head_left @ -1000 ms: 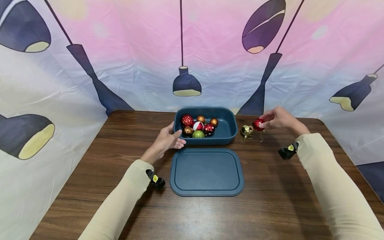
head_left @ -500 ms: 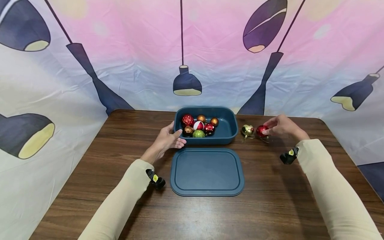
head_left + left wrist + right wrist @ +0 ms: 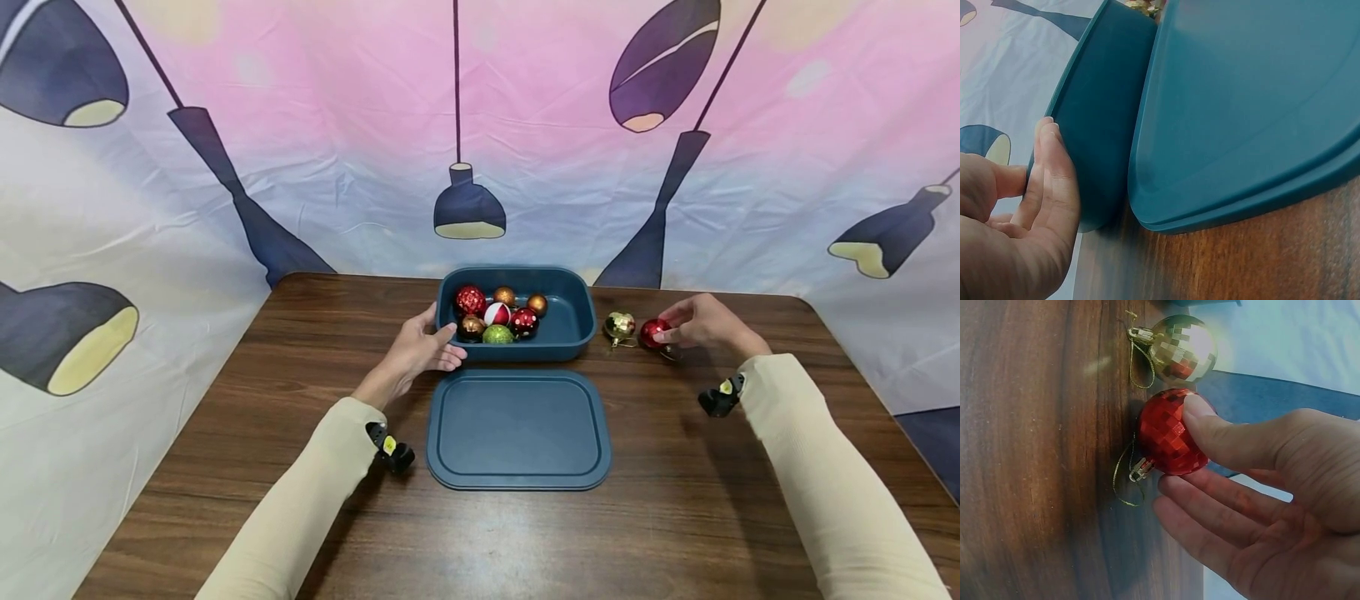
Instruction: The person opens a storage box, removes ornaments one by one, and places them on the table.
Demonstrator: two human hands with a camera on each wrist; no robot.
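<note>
At the left end of a blue box (image 3: 517,354), my left hand (image 3: 416,346) grips the wall, thumb at the rim and fingers along the outside (image 3: 1054,187). Inside the box lie several Christmas baubles, among them a glittery red one (image 3: 470,300), a green one (image 3: 497,334) and a red-and-white one (image 3: 497,314). To the right of the box, my right hand (image 3: 705,323) pinches a faceted red bauble (image 3: 1169,431) between thumb and fingers, low at the tabletop. Its gold cord loop trails on the wood. A faceted gold bauble (image 3: 1184,350) rests right beside it.
A blue lid (image 3: 519,429) lies flat on the wooden table (image 3: 495,542), just in front of the box. Behind the table's back edge hangs a cloth (image 3: 360,167) printed with lamps.
My right hand has lowered the red bauble to the tabletop, slightly rightward, beside the gold one. My left hand keeps its hold on the box.
</note>
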